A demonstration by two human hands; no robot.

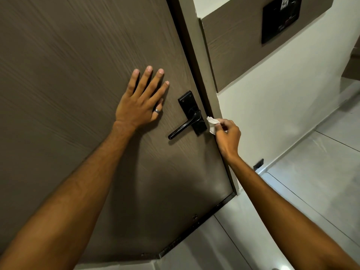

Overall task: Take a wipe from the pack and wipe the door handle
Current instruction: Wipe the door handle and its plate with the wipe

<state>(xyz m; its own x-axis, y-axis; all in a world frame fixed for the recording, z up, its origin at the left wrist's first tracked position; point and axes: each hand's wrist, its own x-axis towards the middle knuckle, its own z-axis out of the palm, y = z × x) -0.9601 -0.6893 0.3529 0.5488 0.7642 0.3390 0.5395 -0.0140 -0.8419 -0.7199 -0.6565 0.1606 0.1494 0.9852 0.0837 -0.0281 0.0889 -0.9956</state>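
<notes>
A black lever door handle on a black backplate sits near the right edge of a brown wood-grain door. My left hand lies flat on the door just left of the handle, fingers spread, a ring on the thumb. My right hand pinches a crumpled white wipe just right of the backplate, close to the handle's pivot but apart from it. The wipe pack is not in view.
The dark door frame runs beside the handle. A white wall with a brown panel and a black switch plate lies to the right. Pale floor tiles and a small black doorstop are lower right.
</notes>
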